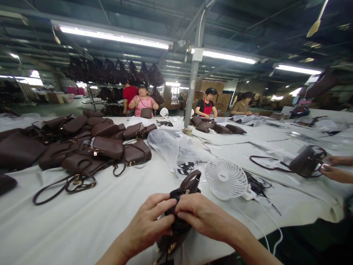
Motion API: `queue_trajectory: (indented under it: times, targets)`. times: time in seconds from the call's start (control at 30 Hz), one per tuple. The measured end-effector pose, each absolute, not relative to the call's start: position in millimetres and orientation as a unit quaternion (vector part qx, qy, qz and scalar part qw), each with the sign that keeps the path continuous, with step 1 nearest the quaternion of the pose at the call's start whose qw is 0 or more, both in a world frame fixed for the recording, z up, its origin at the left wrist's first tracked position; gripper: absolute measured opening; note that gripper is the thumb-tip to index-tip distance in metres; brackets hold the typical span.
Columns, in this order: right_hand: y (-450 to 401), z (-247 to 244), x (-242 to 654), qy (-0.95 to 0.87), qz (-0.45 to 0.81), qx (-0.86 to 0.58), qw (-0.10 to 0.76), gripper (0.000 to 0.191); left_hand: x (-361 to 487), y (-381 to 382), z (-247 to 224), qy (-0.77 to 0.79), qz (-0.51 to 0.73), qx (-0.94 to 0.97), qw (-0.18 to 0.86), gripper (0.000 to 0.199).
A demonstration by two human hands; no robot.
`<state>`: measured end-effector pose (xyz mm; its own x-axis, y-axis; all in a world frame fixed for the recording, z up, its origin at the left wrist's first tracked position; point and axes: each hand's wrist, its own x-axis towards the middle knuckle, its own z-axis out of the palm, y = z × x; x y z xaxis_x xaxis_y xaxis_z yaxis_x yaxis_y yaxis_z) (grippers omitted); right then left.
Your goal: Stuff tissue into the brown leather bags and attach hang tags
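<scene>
A small dark brown handbag (174, 240) stands at the table's near edge, its looped handle (193, 177) rising behind my fingers. My left hand (151, 218) grips the bag's upper part from the left, fingertips bent in on dark material. From the other side my right hand (199, 212) pinches the same part, its fingertips almost meeting the left ones. Gold-coloured metal fittings show near the handle and low on the bag. The fingers cover most of the bag's top, so the exact piece pinched there is hidden.
Brown handbags (107, 147) lie heaped at left. A white fan (226, 178) with a cable stands right of my hands, beside black straps (257, 184) and clear plastic (171, 147). A co-worker's hands (337, 168) hold a bag at right. A pole (193, 88) rises mid-table; people work beyond.
</scene>
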<state>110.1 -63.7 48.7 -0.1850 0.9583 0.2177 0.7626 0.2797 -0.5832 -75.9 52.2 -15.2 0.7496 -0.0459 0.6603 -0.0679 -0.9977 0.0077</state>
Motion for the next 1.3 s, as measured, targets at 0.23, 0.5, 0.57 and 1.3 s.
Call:
queue_trajectory:
  times: [0.23, 0.5, 0.57, 1.3]
  targets:
    - [-67, 43, 124, -0.558, 0.179, -0.693, 0.42, 0.017, -69, 68, 2, -0.102, 0.305, 0.946, 0.049, 0.01]
    - [-56, 40, 105, -0.59, 0.011, -0.748, 0.305, 0.013, -57, 48, -6, -0.088, 0.363, 0.925, 0.062, 0.021]
    - [-59, 38, 104, -0.562, 0.055, -0.75, 0.344, 0.012, -57, 45, -6, -0.081, 0.371, 0.921, 0.084, 0.023]
    - [-75, 16, 72, -0.43, 0.24, -0.659, 0.568, 0.025, -57, 33, -23, -0.047, 0.43, 0.891, 0.137, 0.018]
